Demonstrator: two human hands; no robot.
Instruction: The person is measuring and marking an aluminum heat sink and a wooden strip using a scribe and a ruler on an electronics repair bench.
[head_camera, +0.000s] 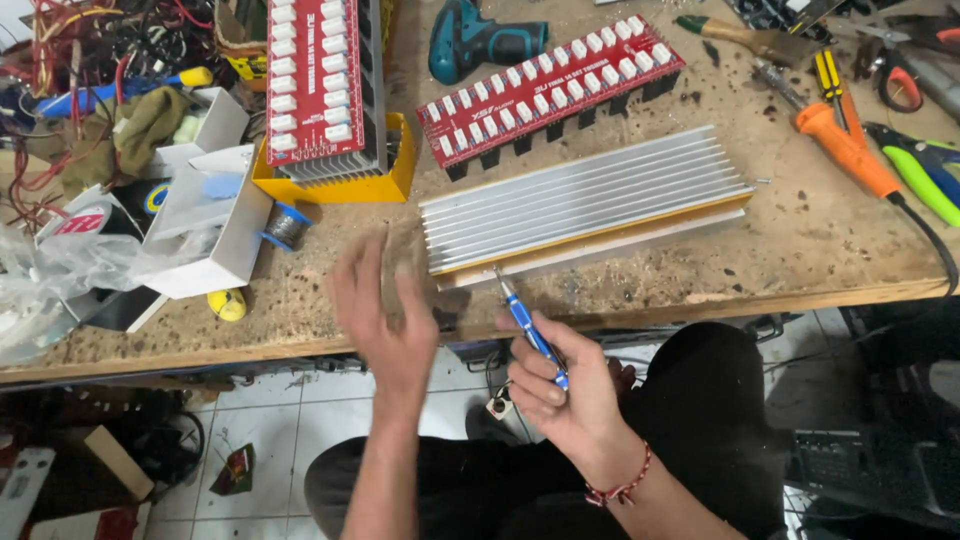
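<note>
A worn wooden workbench (800, 250) carries a finned aluminium heatsink (585, 205) near its front edge. The left hand (385, 320), blurred, hovers spread beside it. The right hand (570, 385) pinches a blue screwdriver (530, 335), tip touching the heatsink's front edge.

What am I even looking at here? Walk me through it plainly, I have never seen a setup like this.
One picture, taken by a camera worn on a person's head, looking down at their two bare hands over a wooden workbench. The right hand holds a small blue screwdriver, its tip at the edge of a long finned aluminium heat sink. The left hand is open, blurred and empty. Behind lie two red circuit boards, one on a yellow tray, a teal power drill and an orange soldering iron.
</note>
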